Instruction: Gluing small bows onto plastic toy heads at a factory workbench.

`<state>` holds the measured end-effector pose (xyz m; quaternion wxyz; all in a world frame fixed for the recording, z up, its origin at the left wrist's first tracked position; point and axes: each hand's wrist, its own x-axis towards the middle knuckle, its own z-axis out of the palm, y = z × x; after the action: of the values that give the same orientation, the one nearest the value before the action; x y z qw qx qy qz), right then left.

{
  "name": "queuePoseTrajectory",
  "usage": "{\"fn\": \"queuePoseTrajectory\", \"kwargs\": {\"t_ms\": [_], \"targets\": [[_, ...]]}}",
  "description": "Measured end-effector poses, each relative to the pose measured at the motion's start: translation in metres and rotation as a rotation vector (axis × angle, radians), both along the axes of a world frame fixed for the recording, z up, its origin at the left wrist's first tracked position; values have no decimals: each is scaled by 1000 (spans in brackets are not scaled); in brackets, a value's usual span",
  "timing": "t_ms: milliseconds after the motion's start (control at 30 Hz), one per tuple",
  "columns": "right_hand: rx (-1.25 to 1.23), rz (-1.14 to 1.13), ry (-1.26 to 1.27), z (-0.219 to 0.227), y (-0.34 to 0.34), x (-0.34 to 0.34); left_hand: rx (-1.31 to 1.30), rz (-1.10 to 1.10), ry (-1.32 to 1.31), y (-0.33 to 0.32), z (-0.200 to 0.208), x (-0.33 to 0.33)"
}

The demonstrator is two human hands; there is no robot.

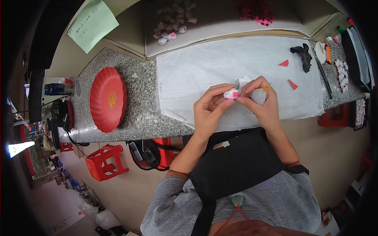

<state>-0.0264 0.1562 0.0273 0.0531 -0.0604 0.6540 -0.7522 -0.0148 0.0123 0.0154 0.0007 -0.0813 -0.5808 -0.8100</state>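
Between the fingertips of both hands is a small white rounded piece with a bright pink patch point(232, 94), held above the paper sheet. My left hand point(208, 108) pinches it from the left side. My right hand point(265, 106) touches it with thumb and fingertips from the right. A small yellow-handled tool with a thin tip point(265, 88) sticks out among my right fingers. Just beyond the fingers lies a white crumpled-looking lump point(243, 81), partly covered by the hands. Under the curl of the right hand shows a pale round shape point(258, 96) that I cannot make out.
White paper point(189, 70) covers the granite counter point(145, 102). Two red scraps point(292, 84) and a black lump point(303, 57) lie to the right. A red scalloped dish point(104, 110) stands left. Similar white-and-pink pieces point(171, 35) sit on the shelf. A red stool point(106, 161) is below.
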Motion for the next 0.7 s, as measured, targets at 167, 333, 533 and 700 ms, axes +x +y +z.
{"fn": "queuePoseTrajectory", "kwargs": {"t_ms": [167, 333, 533, 700], "targets": [[-38, 136, 72, 7, -1, 2, 198, -94, -42, -3, 1, 2], [-50, 133, 71, -3, -1, 4, 223, -156, -50, -5, -5, 4], [-66, 119, 85, 1, -4, 8, 126, -118, 141, -7, -6, 5], [-117, 90, 60, -3, -5, 6, 140, -135, 21, -7, -3, 4]]}}
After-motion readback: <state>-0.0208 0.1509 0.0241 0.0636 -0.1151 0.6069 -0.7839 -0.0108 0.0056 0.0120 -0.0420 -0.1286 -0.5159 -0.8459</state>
